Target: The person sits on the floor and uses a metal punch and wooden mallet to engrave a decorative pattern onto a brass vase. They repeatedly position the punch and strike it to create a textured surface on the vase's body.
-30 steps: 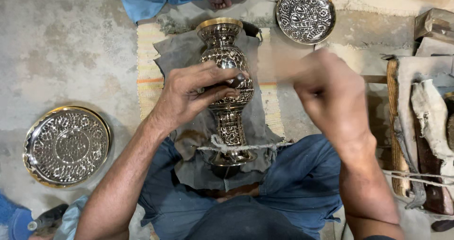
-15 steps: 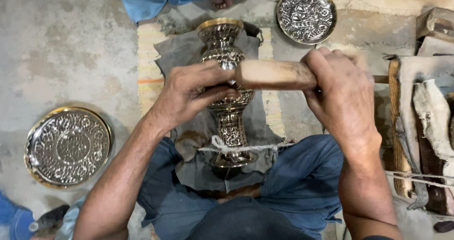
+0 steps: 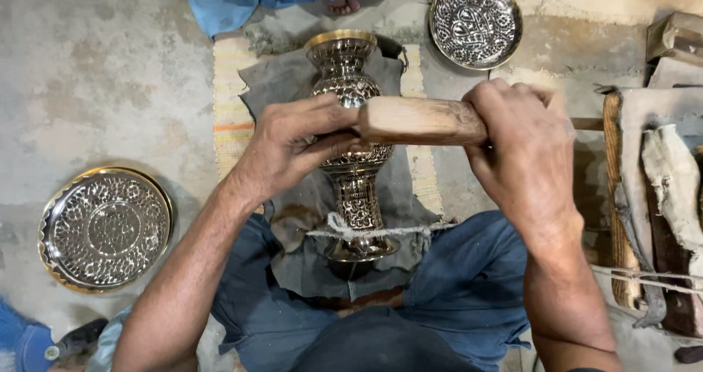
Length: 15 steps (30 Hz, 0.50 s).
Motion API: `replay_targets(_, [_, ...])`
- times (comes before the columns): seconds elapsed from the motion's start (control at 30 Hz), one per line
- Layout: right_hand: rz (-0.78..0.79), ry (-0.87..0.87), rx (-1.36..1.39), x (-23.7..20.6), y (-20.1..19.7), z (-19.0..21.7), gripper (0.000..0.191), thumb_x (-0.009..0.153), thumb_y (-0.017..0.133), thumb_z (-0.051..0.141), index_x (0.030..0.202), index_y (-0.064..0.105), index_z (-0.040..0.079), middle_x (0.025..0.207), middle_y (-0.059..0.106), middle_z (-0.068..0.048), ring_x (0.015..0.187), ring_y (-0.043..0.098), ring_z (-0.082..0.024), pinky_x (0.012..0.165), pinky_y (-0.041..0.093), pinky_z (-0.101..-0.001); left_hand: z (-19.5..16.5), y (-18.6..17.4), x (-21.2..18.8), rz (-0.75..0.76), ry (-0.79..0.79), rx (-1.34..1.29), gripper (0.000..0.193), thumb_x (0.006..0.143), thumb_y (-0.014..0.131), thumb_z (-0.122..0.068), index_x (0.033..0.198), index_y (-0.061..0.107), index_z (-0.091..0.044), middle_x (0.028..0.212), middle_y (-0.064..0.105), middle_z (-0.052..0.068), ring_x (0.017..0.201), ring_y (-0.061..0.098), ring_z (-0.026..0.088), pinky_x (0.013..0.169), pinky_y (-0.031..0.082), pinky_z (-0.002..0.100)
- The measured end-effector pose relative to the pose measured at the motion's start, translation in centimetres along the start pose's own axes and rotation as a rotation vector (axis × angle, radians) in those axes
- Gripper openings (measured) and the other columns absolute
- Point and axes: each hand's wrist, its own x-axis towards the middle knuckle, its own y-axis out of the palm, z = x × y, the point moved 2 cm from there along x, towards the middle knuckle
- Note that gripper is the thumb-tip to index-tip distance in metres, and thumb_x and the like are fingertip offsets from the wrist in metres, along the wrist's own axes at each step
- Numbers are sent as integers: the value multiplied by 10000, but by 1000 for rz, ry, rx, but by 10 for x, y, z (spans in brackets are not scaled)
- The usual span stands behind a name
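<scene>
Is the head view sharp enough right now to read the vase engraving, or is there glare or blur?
Head view: the vase is sharp, engraving readable, with bright glints only; the right hand and mallet show no motion blur; the left hand covers part of the belly; light is soft, shadows faint.

Vase point(image 3: 350, 86) lies on cloth point(image 3: 282, 79) btwn person's knees. Left hand point(image 3: 293, 149) on vase; right hand point(image 3: 523, 149) holds mallet point(image 3: 421, 121) across it. One tray point(image 3: 105, 229) left, another point(image 3: 475, 22) behind, right.
</scene>
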Motion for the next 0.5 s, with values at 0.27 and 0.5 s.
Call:
replay_targets(0.27, [-92,23,83,2,0,-4,311,830,799,-18,1091,632,6,958,709,-152,895,684,-269,811,573,-397,-1,0,3,-2,-76,-2,327,928,802,-107,1243,723,-64,994,758,56,899,737,147,779,621,313])
replay_targets(0.5, [-120,307,704,7,4,-15,91,1023,710,100,948,660,84,776,673,-60,629,645,-160,609,535,-318,-10,3,2,-42,-158,-30,377,904,802,-120,1265,713,-63,1086,780,81,947,766,168,800,652,311])
